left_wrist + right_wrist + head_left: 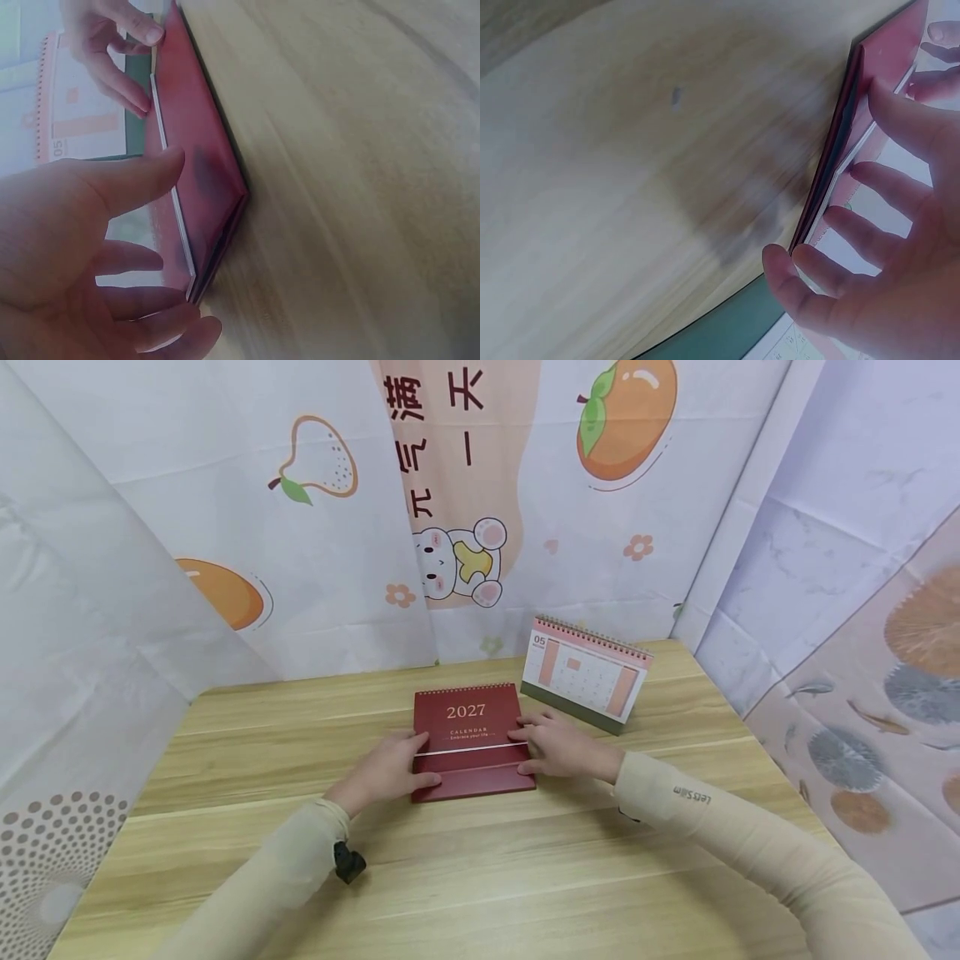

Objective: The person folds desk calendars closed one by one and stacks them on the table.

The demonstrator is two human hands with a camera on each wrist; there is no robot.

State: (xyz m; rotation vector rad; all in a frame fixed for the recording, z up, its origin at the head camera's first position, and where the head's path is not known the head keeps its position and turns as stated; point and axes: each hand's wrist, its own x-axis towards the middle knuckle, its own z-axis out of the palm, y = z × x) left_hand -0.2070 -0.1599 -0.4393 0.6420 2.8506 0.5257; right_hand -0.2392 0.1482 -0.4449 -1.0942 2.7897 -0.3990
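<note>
A red desk calendar (468,720) marked 2027 stands on the wooden table, its spiral binding along the top and a red base strip folded out toward me. My left hand (384,774) holds its left side, the thumb on the front of the base and the other fingers by the side edge. On the opposite side my right hand (558,745) holds the right edge, its thumb low on the base strip. Thumb and fingers are spread around the edge in the left wrist view, where the red base (191,127) shows its open folded end.
A second desk calendar (585,672), white and pink with a green base, stands behind my right hand. The wooden table (480,877) meets a printed curtain (337,568) at the back, and another curtain (840,710) hangs at the right.
</note>
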